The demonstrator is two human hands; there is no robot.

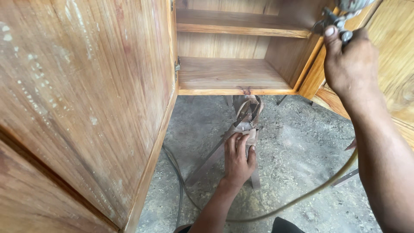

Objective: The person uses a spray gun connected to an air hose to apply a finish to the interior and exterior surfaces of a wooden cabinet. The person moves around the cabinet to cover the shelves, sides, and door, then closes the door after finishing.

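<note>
My right hand (pixel 349 60) is raised at the upper right, closed around a metal spray gun (pixel 340 15) with its cup at the top edge. A yellowish hose (pixel 302 197) runs down from it across the floor. My left hand (pixel 238 157) rests flat, fingers together, on the top of a dirty metal stand (pixel 246 113) under the cabinet. The open wooden cabinet (pixel 228 75) shows two bare shelves. Its open door (pixel 86 99) fills the left side.
The floor (pixel 297 142) is grey concrete with dust and wood shavings. A dark hose (pixel 179 190) lies along the door's lower edge. Another wooden panel (pixel 394 56) stands at the right. Thin metal legs (pixel 345 177) show near my right forearm.
</note>
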